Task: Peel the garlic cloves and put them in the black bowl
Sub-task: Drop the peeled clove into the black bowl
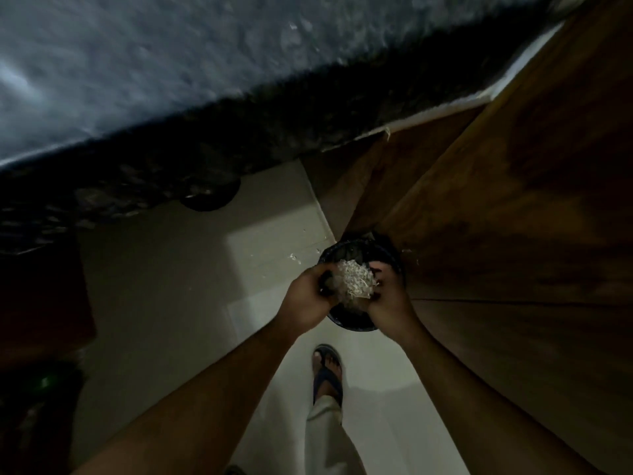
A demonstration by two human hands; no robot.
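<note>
Pale tiled floor point(154, 303) — wooden door point(513, 217), sandalled foot point(327, 371)

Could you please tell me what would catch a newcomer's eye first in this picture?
The pale heap of garlic peels at the centre stands out most, held between the left hand and right hand over a black round container on the floor. Below it, a foot in a dark sandal rests on the light floor tiles.

One head-worn camera looks steeply down past both forearms to the tiled floor point(178, 303), tilted, close above the hands, with the wooden door point(513, 234) at right.
</note>
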